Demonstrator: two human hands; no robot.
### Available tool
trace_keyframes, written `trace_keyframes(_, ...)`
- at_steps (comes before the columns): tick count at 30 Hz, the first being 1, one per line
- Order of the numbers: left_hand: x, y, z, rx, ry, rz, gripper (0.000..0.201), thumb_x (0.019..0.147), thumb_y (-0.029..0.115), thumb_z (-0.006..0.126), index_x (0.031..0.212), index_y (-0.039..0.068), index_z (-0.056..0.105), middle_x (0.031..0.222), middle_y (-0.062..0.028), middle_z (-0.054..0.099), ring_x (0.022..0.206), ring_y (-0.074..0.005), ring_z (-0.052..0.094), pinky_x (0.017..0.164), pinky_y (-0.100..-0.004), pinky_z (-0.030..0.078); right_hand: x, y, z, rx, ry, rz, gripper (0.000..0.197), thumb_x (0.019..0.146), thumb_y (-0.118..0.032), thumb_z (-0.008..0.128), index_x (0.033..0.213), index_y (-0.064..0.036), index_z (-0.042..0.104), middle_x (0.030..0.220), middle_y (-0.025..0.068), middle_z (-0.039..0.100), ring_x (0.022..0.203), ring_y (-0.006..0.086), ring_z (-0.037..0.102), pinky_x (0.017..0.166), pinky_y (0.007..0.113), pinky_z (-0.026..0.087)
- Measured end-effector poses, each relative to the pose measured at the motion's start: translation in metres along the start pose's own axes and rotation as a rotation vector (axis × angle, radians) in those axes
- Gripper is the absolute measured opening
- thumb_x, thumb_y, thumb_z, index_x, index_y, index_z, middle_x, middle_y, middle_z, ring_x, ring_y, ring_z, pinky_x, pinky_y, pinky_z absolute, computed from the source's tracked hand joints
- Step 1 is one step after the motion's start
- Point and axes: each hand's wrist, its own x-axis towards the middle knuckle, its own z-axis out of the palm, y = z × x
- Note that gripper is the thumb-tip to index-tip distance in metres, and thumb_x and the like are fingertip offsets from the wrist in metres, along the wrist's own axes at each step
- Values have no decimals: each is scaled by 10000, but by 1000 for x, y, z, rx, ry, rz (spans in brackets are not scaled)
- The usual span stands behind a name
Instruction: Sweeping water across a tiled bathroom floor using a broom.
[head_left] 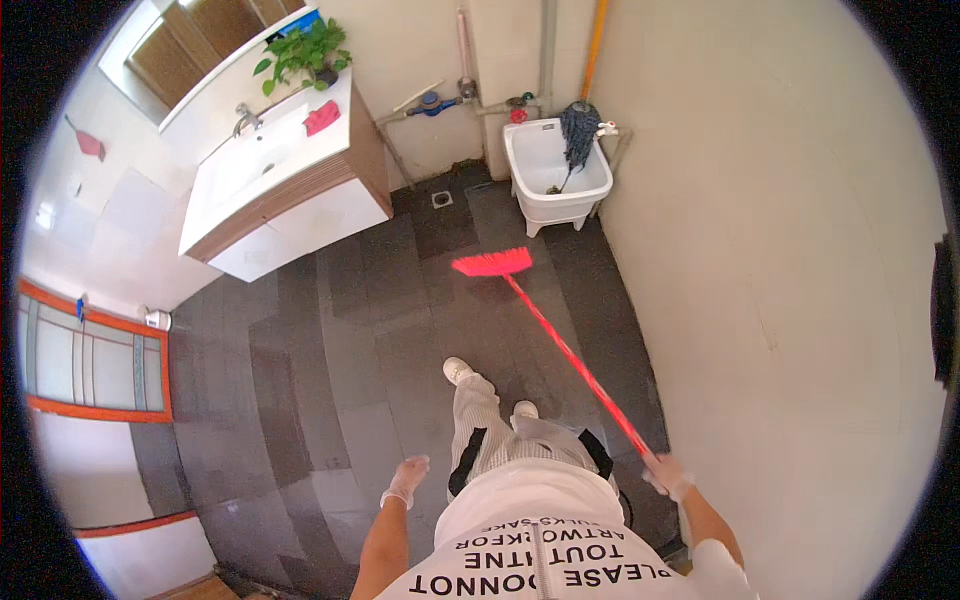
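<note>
A broom (572, 355) with a red handle and bright pinkish-red bristles slants across the dark tiled floor. Its bristle head rests ahead of me, a little short of the white mop sink. My right hand (668, 474), in a thin clear glove, is closed around the top end of the handle, close to the right wall. Over the floor on my left side hangs my left hand (407, 478), also in a clear glove. It holds nothing, and its fingers are loosely bent and open.
A mop sink (562, 206) with a dark mop (578, 135) in it stands against the far wall. At the far left is a washbasin cabinet (290, 215) bearing a pink cloth (322, 118) and a potted plant (305, 55). A floor drain (442, 200) lies between them. An orange-framed door (95, 350) is leftward.
</note>
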Motion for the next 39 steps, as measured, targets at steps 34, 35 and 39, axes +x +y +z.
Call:
trace_keyframes(34, -24, 3, -80, -90, 36, -144, 368, 720, 295, 459, 974, 43, 545, 895, -97, 584, 790, -185, 549, 706, -293, 413, 175, -203, 93, -791, 38, -230, 308, 713, -254, 469, 897, -10, 435, 592, 157, 529, 523, 306, 536, 487, 394, 429)
trace_keyframes(35, -11, 6, -90, -191, 64, -278, 369, 727, 304, 451, 973, 46, 546, 887, -100, 585, 793, -205, 550, 709, -297, 411, 170, -187, 98, -379, 155, 58, 408, 773, -395, 454, 760, 6, 527, 515, 130, 509, 469, 276, 525, 460, 367, 429)
trace_keyframes(39, 20, 3, -124, -212, 105, -64, 377, 743, 319, 433, 984, 48, 539, 907, -112, 574, 842, -240, 536, 741, -305, 400, 172, -191, 114, -130, -14, 226, 516, 766, -495, 406, 772, 6, 529, 584, 118, 542, 475, 215, 540, 422, 360, 415)
